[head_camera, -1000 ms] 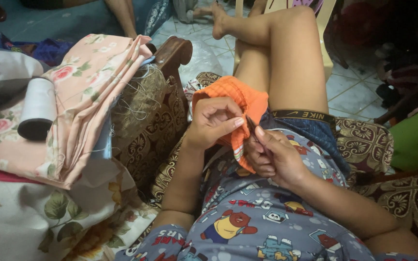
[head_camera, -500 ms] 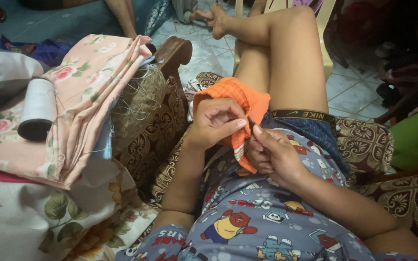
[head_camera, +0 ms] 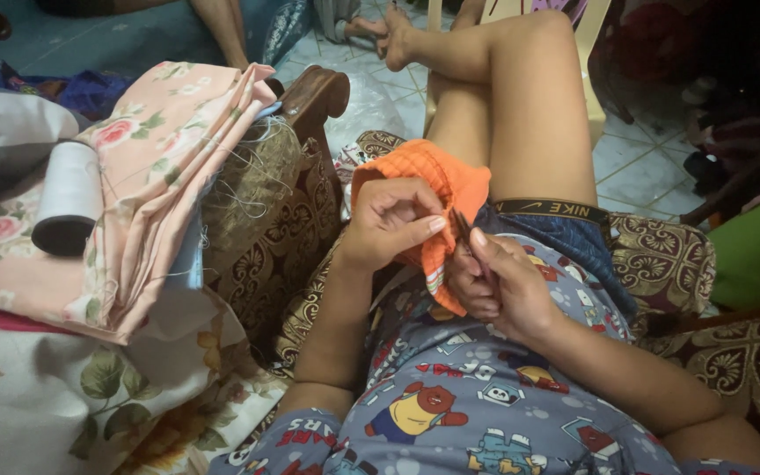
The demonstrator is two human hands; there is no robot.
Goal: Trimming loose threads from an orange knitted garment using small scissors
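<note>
At the left edge of the frame a white thread spool [head_camera: 68, 198] is seen lying on its side on a folded pink floral cloth [head_camera: 156, 189], which is draped over the carved wooden arm of a patterned sofa [head_camera: 279, 229]. Loose white threads trail across the cloth's right edge. Below it, at the lower left, a cream fabric with leaf print [head_camera: 72, 396] is spread. Near the centre of the frame an orange ribbed cloth [head_camera: 428, 180] is held above the lap. Its lower edge is pinched by the left hand [head_camera: 389, 224], the thumb and fingers closed together on the fabric. Just right of it, the right hand [head_camera: 499, 286] is closed around a small dark tool [head_camera: 461, 227], whose tip is set against the orange cloth's edge; what kind of tool it is cannot be told. At the far right a green object [head_camera: 758, 251] is partly shown.
</note>
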